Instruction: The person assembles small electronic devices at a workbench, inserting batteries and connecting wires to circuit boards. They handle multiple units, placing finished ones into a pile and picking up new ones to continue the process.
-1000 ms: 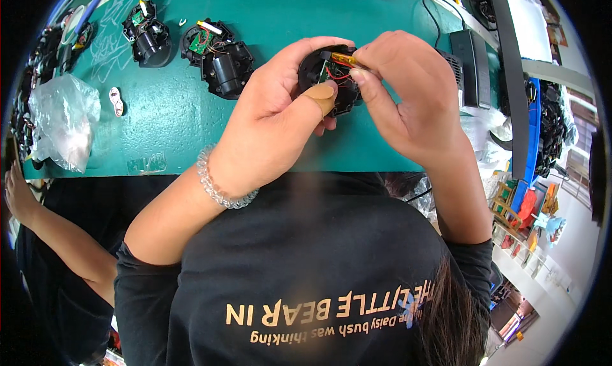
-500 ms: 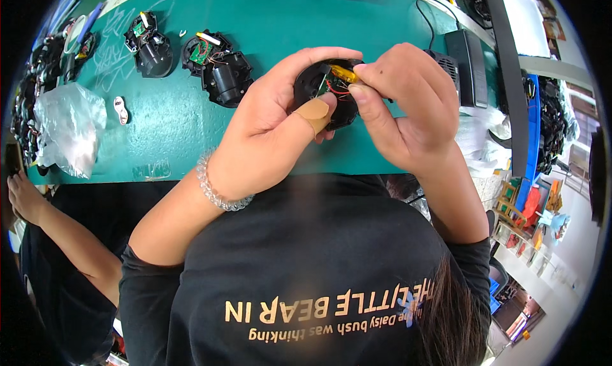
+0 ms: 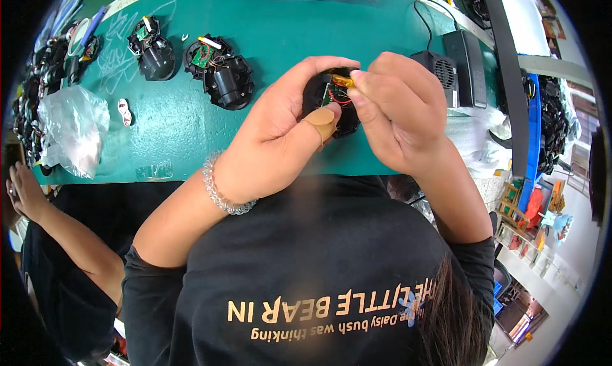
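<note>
My left hand [image 3: 271, 139] is closed around a round black plastic housing [image 3: 312, 97] above the near part of the table, its bandaged thumb pressing inside the rim. Within the housing show a green circuit board [image 3: 329, 93] and thin red wires. Between the thumb and index finger of my right hand [image 3: 405, 114] is the end of a small amber-yellow wrapped part [image 3: 342, 81], lying over the top of the board. Whether that part touches the housing is hidden by my fingers.
Two similar black assemblies [image 3: 226, 82] [image 3: 153, 57] lie on the green table [image 3: 287, 28] to the left. Beyond them are a plastic bag [image 3: 73, 127], a small white piece [image 3: 124, 112] and piled black parts. A black speaker-like box [image 3: 437, 69] stands right. Another person's hand [image 3: 27, 190] is at far left.
Both hands and the housing have shifted slightly down in the picture. My right hand has moved a little left, still pinching the amber-yellow part.
</note>
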